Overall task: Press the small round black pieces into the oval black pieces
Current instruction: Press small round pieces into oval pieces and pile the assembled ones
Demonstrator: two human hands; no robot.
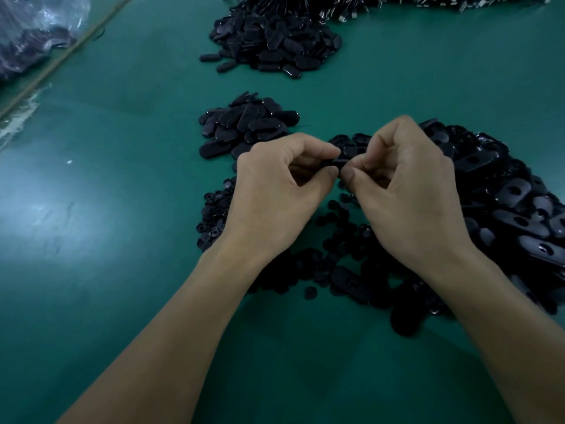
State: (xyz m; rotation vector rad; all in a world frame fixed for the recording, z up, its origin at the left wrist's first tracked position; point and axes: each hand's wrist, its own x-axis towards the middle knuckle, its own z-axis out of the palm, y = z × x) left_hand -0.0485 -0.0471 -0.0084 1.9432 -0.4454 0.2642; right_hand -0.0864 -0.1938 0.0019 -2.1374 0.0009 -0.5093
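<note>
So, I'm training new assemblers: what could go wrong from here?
The left hand and right hand pinch one oval piece above the loose round pieces; a slip could drop it among them. The right pile of ovals lies near the smaller pile, so parts might mix.

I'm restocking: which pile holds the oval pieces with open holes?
The right pile, beside the right hand: its ovals show round holes. The middle pile and far pile show only smooth faces.
</note>
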